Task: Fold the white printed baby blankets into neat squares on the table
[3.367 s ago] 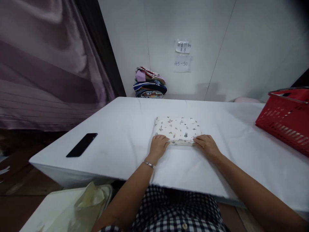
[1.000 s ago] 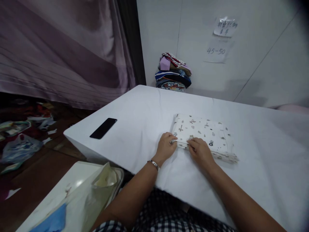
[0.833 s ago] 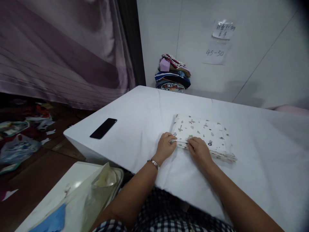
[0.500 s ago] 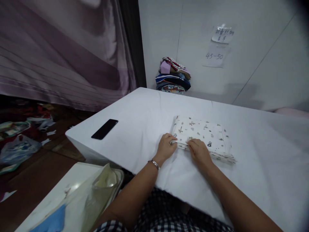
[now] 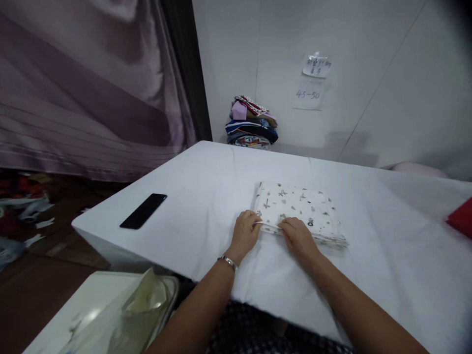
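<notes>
A folded white cloth with small printed figures lies flat on the white-covered table. My left hand, a bracelet on its wrist, pinches the cloth's near left corner with curled fingers. Close beside it, my right hand grips the near edge of the same cloth, fingers closed over the layered hem. Both forearms reach in from the bottom of the view.
A black phone lies near the table's left edge. A stack of folded clothes sits at the far end against the wall. A red basket's corner shows at the right. A white tray with a plastic bag stands lower left.
My right hand has slid left along the cloth's near edge, from the right corner to beside my left hand. The view has swung left and back; the hands have stayed put for the last second.
</notes>
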The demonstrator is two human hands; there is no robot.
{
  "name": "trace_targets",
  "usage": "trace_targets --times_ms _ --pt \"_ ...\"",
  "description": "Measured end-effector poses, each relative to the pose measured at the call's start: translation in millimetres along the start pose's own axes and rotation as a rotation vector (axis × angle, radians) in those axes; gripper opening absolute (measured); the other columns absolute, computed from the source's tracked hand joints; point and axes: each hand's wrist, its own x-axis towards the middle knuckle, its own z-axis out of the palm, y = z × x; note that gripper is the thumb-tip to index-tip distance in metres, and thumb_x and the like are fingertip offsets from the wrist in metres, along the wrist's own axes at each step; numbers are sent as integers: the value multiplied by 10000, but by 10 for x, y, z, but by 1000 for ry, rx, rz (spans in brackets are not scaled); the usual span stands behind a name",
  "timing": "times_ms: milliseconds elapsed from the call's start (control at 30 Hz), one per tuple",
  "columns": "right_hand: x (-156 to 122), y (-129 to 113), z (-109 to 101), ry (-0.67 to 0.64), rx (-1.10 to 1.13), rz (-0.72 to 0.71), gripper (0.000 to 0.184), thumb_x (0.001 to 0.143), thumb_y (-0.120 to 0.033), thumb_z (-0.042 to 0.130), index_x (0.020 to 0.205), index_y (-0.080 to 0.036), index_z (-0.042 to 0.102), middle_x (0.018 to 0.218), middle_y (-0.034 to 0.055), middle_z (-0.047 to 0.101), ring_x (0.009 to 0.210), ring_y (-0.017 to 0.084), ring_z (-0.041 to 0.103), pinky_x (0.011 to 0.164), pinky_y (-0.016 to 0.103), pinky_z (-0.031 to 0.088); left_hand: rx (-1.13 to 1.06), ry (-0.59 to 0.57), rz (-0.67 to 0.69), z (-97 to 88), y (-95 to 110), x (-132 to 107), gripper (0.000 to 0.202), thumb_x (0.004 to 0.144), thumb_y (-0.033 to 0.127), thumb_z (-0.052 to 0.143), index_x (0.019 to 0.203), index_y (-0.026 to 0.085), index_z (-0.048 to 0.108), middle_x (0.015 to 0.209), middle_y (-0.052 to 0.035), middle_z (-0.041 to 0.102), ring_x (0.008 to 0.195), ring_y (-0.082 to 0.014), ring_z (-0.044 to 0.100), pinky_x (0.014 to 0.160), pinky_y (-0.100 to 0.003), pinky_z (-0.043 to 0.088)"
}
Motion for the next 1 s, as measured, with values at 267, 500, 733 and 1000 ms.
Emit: trace_targets --times_ms 267,500,733,1000 --pt "-45 -42 29 22 -20 22 259 880 -172 405 985 -205 640 936 83 632 860 198 541 731 325 418 67 -13 79 -50 18 -5 124 770 97 517 793 214 553 919 -24 562 915 -190 498 819 -351 401" --pt "-262 24 -99 24 -6 -55 322 872 -134 403 1139 -187 574 1063 102 620 964 199 548 803 345 442 28 7 56 -55 36 -13 130 832 300 539 748 204 565 879 -21 556 862 -175 503 774 -330 412" --pt "-650 344 -416 45 -113 23 286 863 -183 435 1079 -209 621 1061 94 648 965 215 586 811 390 467 13 35 66 -18 -15 -24 128 827 203 504 707 200 548 854 -17 553 855 -169 503 769 -319 422" --pt "-919 894 -776 122 67 542 264 811 -344 471 852 -193 684 940 70 686 859 216 615 743 348 482 151 53 123 -36 176 12 97 811 163 510 745 204 568 916 -37 582 909 -200 520 800 -360 397"
